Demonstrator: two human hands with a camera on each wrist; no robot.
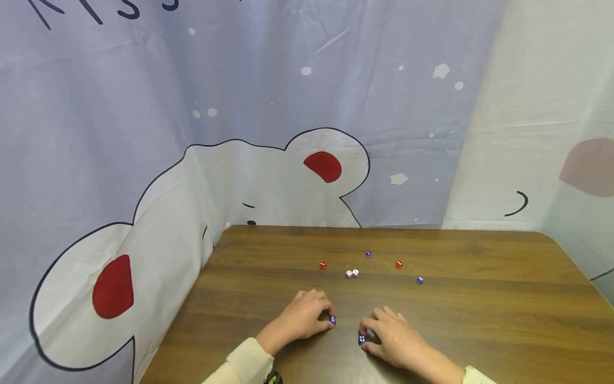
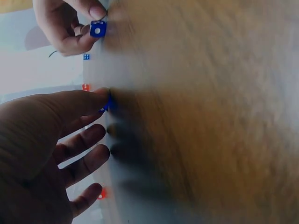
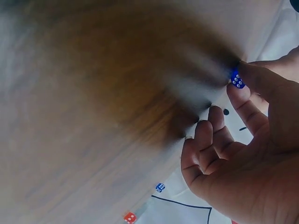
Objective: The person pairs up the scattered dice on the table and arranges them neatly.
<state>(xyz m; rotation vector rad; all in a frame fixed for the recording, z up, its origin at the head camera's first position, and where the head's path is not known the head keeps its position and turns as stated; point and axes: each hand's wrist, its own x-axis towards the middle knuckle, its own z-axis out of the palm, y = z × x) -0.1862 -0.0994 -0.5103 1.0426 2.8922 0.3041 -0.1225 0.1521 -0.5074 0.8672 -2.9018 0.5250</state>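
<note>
My left hand (image 1: 307, 313) pinches a blue die (image 1: 333, 320) between thumb and forefinger, low over the wooden table (image 1: 230, 298). To its right, my right hand (image 1: 394, 337) holds another blue die (image 1: 362, 340) the same way, white pips showing. In the right wrist view the right hand's die (image 3: 237, 78) sits between thumb and forefinger, the other fingers bent near the tabletop. The left wrist view shows the left hand's die (image 2: 106, 105) mostly hidden by the thumb. A short gap separates the two hands.
Farther back lie two white dice (image 1: 352, 273) side by side, a red die (image 1: 322, 265) to their left, a blue die (image 1: 368, 254) behind them, and another red die (image 1: 399, 264) and blue die (image 1: 420, 280) to the right. A printed curtain (image 1: 403, 117) hangs behind the table.
</note>
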